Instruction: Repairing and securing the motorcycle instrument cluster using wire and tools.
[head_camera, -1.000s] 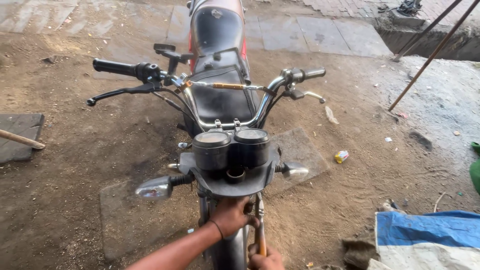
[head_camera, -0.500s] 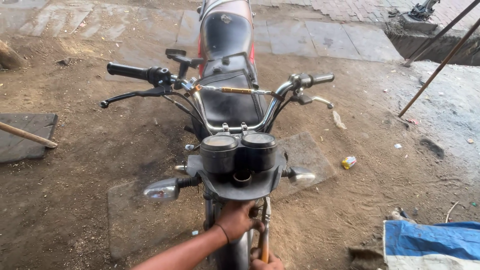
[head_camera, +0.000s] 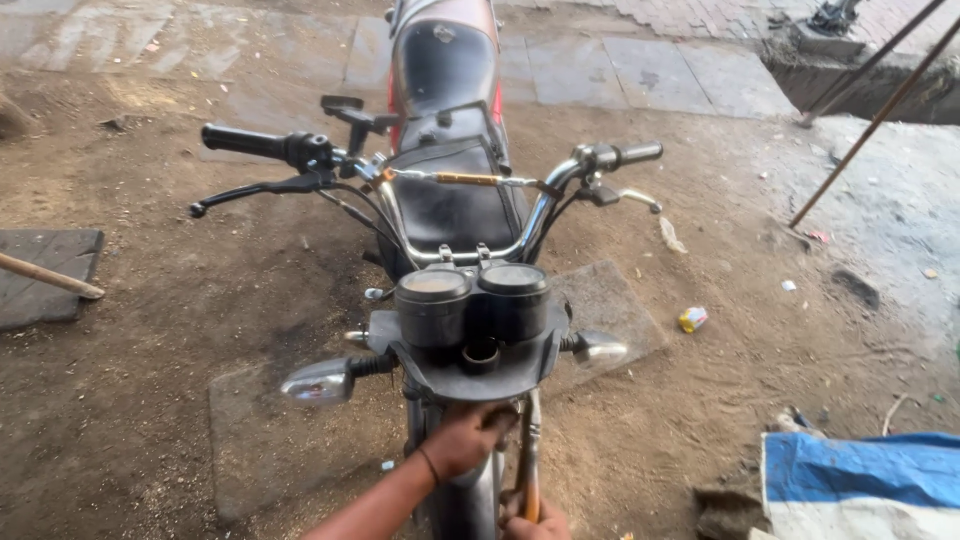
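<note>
The left hand (head_camera: 462, 438) is closed around the motorcycle (head_camera: 462, 250) front under the gauges (head_camera: 472, 295), while the right hand (head_camera: 535, 522) is wrapped around a tool (head_camera: 526, 470). If the tool is levered hard, it could slip off and the knuckles could be struck.

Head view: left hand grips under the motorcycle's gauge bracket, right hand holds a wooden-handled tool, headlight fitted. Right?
Not quite. The head view shows no headlight: the bracket under the two gauges is bare. The left hand grips beneath it; the right hand holds the wooden-handled tool.

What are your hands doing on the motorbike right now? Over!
Left hand gripping the motorbike front under the twin gauges. Right hand on an upright tool handle. Nothing blocking the hands.
</note>
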